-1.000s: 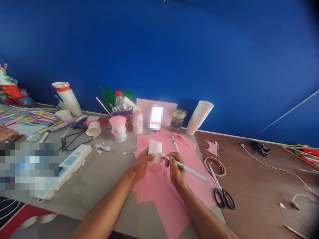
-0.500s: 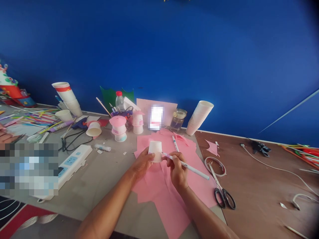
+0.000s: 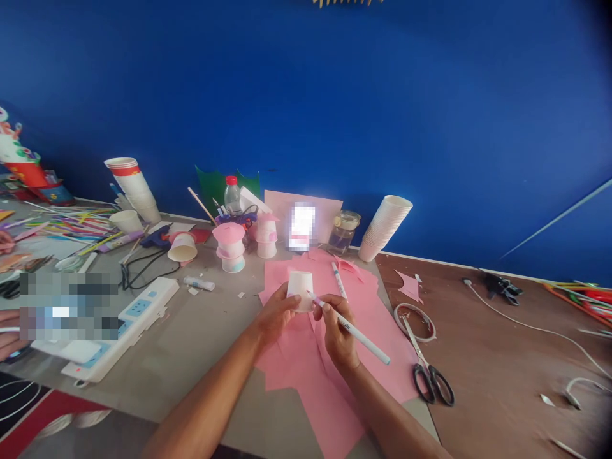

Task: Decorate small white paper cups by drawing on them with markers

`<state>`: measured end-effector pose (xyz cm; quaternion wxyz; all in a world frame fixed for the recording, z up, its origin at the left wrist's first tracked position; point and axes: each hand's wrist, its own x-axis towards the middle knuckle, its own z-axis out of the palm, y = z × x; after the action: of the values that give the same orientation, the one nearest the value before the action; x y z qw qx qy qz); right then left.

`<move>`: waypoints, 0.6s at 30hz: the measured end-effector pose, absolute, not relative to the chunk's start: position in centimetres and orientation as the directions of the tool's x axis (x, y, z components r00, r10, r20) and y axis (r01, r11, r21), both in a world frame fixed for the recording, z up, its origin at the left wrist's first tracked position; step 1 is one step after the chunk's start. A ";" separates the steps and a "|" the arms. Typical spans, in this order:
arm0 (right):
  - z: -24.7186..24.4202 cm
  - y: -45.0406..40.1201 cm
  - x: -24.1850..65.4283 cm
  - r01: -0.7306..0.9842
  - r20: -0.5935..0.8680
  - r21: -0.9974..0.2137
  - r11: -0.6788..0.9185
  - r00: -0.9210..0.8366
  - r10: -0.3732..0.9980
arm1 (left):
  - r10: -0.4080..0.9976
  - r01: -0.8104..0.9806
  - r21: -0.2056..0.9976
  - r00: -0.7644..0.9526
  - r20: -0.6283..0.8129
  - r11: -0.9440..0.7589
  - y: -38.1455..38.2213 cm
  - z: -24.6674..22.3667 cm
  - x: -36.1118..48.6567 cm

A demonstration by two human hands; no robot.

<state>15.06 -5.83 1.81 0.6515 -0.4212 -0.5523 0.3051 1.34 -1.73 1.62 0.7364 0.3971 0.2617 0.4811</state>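
A plain white paper cup (image 3: 300, 284), turned upside down, is gripped from the side by my left hand (image 3: 277, 312). My right hand (image 3: 340, 331) closes around a white marker pen (image 3: 361, 336), whose tip meets or nearly meets the cup's lower right side. Both hands are over pink paper sheets (image 3: 329, 401) spread on the grey table. A second marker (image 3: 340, 280) lies on the paper just beyond my right hand. Left of the cup stand two small paper-cup models, one with a wide pink top (image 3: 230, 239), the other with a pink roof (image 3: 266, 233).
Scissors (image 3: 433, 382) and a tape roll (image 3: 415, 321) lie to the right. A tall cup stack (image 3: 386, 223), a glass jar (image 3: 345, 231) and a lit screen stand at the back. A power strip (image 3: 129, 325) is at left, near another person's hand (image 3: 8, 335).
The marker in my right hand has tilted more steeply, its back end swinging down and left. At far left, another person's hand has come into view beside the power strip.
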 end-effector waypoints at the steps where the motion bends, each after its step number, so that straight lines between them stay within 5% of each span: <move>1: 1.7 -5.8 15.1 0.075 0.468 -0.884 0.462 0.194 0.862 | 0.913 -0.503 0.837 0.408 0.011 0.215 -1.7 1.7 1.4; 18: 1.2 -5.7 15.1 0.096 0.472 -0.882 0.462 0.170 0.865 | 0.905 -0.506 0.836 0.423 0.029 0.210 -1.8 2.0 1.7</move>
<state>15.13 -5.68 1.19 0.6377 -0.4221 -0.5694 0.3016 1.66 -1.78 2.05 0.7383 0.4082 0.2444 0.4781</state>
